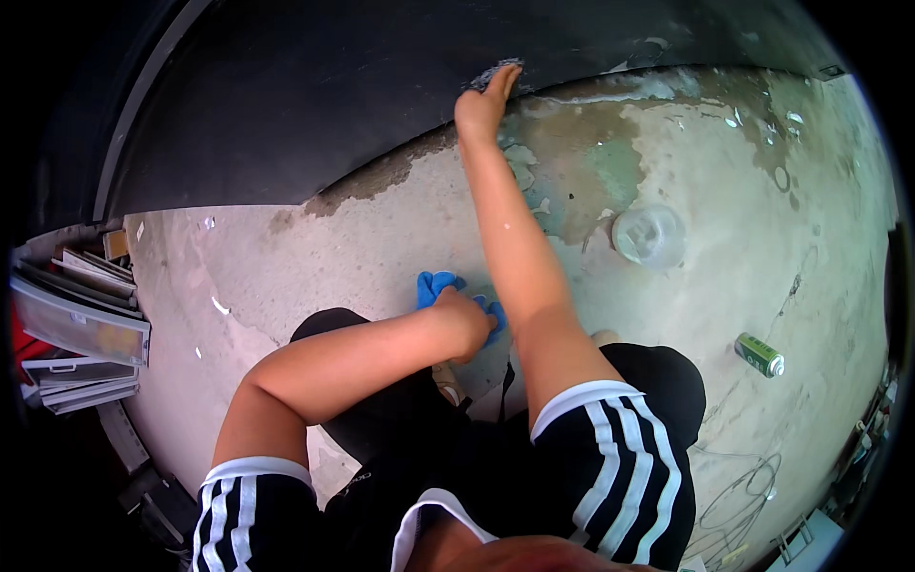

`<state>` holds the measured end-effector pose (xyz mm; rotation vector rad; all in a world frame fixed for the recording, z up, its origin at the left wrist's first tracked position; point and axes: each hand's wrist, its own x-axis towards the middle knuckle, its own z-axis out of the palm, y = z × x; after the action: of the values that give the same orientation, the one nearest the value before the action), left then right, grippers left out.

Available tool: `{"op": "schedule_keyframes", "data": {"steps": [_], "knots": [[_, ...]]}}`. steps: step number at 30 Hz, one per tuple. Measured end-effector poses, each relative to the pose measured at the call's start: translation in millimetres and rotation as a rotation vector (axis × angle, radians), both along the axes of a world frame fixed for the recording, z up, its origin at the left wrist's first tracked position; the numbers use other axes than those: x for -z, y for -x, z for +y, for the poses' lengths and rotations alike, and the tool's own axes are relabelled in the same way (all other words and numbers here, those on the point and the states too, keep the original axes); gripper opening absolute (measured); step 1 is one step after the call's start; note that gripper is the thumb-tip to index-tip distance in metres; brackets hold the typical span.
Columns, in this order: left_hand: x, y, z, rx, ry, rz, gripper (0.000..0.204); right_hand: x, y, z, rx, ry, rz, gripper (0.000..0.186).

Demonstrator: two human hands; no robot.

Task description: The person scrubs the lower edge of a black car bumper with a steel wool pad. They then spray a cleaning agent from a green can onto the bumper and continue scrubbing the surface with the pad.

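Note:
Beyond me stands a large dark panel [315, 114], its lower edge meeting the floor. My right hand [484, 107] reaches far out to that lower part, fingers together and pressed against the surface. Along the fingertips is a rough, grey-white wiry patch [493, 74]; whether it is a scrubbing pad or marks on the panel, I cannot tell. Closer in, between my knees, my left hand [463, 324] is closed around a bunched blue cloth [434, 286], which sticks out on both sides of the fingers.
On the concrete floor [248, 257] lie wet patches and pale flakes near the panel. A clear plastic tub [648, 236] stands right of my right forearm. A green spray can [759, 355] lies farther right, above a loose cable [748, 496]. Stacked frames and panels [86, 329] line the left.

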<state>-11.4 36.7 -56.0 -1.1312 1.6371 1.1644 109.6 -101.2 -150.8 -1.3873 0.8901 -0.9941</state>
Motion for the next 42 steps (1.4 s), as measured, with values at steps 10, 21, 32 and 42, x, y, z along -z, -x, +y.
{"op": "schedule_keyframes", "data": {"steps": [10,21,32,42], "knots": [[-2.5,0.9,4.2,-0.024,0.028,-0.005,0.066,25.8,8.0,-44.1,0.116,-0.033,0.079,0.080],[6.0,2.2,21.2,0.009,0.063,-0.010,0.066,20.4,-13.3,-3.4,0.054,0.004,0.029,0.078],[-2.6,-4.3,17.6,-0.051,0.047,-0.016,0.064,29.7,-7.1,-17.6,0.020,-0.218,0.082,0.074],[23.6,-6.7,37.2,0.026,0.135,0.034,0.068,-48.9,-25.5,53.4,-0.217,-0.254,-0.083,0.084]]}}
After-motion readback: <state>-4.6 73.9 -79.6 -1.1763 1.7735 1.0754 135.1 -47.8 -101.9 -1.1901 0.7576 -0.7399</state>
